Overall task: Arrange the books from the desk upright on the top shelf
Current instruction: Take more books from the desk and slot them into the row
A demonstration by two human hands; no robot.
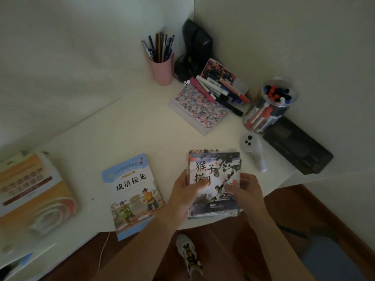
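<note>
Early stage: left hand [183, 196] and right hand [246, 192] each grip a side of the monkey-cover book stack [214, 183], lower centre on tabletop [142, 130]. Blue book [132, 195] and orange book [34, 191] lie flat at lower left. Shelf not visible; nothing shelved yet, as far as shown.

Both hands [183, 196] [246, 191] gripping monkey book stack [215, 179], blue book [133, 194] beside, white desk [142, 128]

- One wide-angle view is taken from head height, close above the tabletop [142, 128].
- It is aimed forward and steeply down toward the room corner.
</note>
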